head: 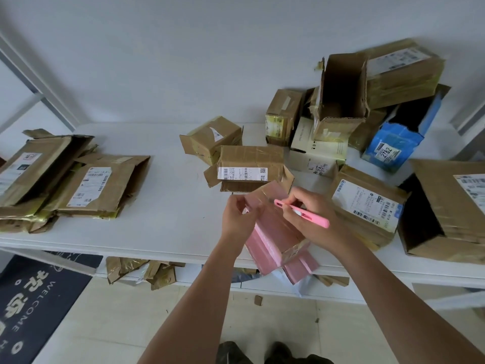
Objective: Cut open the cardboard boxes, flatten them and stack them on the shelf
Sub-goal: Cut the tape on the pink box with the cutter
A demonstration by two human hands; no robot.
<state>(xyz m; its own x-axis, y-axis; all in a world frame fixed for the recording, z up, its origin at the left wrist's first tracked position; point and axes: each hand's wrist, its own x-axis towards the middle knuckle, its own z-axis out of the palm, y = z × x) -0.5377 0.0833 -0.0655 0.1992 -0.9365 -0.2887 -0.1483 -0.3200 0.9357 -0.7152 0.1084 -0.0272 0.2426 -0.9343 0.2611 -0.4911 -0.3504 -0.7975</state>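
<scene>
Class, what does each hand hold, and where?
Left hand pinches the pink box at its top flap; right hand grips the pink knife mid-handle.

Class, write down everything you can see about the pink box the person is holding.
The pink box looks like cardboard, pink outside, with clear glossy tape across its upper panel. It is held tilted above the white shelf's front edge, its lower flaps hanging open past that edge. The left hand grips its upper left edge; the right hand, holding a pink cutter, rests against its right side, the cutter's tip over the taped panel.
</scene>
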